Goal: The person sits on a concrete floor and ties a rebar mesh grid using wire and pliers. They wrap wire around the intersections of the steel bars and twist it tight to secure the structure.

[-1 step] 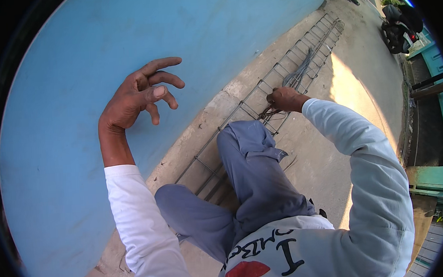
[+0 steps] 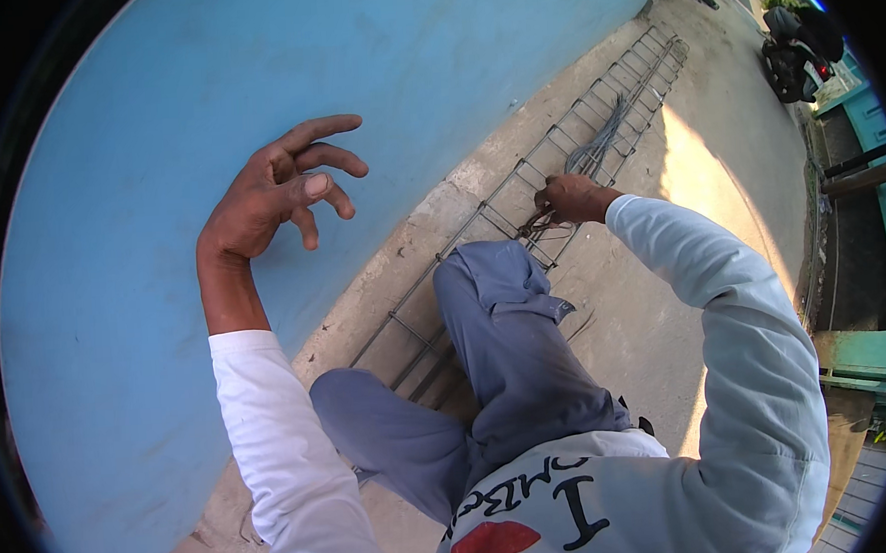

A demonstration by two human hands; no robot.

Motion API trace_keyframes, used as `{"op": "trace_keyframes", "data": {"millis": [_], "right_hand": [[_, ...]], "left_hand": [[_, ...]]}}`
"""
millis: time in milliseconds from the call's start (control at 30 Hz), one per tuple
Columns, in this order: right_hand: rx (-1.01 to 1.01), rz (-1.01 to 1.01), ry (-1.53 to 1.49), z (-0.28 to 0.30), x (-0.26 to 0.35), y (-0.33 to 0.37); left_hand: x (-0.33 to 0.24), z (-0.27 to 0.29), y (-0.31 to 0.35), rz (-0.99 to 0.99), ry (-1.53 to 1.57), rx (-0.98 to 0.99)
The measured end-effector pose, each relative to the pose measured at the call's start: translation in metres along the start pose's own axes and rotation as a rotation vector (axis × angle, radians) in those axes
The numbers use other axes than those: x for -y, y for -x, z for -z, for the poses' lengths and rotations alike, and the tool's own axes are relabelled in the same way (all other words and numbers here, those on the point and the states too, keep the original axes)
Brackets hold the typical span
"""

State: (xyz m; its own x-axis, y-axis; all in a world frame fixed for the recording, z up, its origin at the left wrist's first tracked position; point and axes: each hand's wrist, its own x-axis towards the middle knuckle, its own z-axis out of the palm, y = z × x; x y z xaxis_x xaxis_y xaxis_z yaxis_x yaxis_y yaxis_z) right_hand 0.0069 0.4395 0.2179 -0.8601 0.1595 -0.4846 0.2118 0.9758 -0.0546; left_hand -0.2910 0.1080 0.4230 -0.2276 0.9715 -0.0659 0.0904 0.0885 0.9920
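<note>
My left hand [image 2: 283, 190] is raised in front of the blue wall, fingers apart and loosely curved, with nothing in them. My right hand [image 2: 574, 200] is closed low over a long steel rebar cage [image 2: 556, 135] lying along the foot of the wall. What its fingers hold is hidden; thin brownish strands [image 2: 543, 226] show just below them. Right beyond that hand, a bundle of grey tie wire [image 2: 601, 143] rests on the cage. My knees are bent over the near end of the cage, hiding part of its bars.
The blue wall [image 2: 202, 79] rises close on the left. Concrete ground [image 2: 635, 306] runs along the cage, with a sunlit strip on the right. A parked motorbike [image 2: 797, 58] stands at the far right, near a turquoise gate [image 2: 868, 349].
</note>
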Motion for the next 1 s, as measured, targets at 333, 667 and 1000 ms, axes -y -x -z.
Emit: {"op": "trace_keyframes", "data": {"millis": [333,667,1000], "right_hand": [[0.214,0.145,0.490,0.009,0.021,0.024],[-0.333,0.556,0.909,0.015,-0.013,0.006],[-0.142,0.357,0.689,-0.020,-0.050,0.020]], "left_hand": [[0.004,0.000,-0.001,-0.030,0.004,0.003],[0.006,0.001,-0.004,-0.007,0.020,-0.009],[0.009,0.002,-0.005,0.005,0.040,-0.017]]}}
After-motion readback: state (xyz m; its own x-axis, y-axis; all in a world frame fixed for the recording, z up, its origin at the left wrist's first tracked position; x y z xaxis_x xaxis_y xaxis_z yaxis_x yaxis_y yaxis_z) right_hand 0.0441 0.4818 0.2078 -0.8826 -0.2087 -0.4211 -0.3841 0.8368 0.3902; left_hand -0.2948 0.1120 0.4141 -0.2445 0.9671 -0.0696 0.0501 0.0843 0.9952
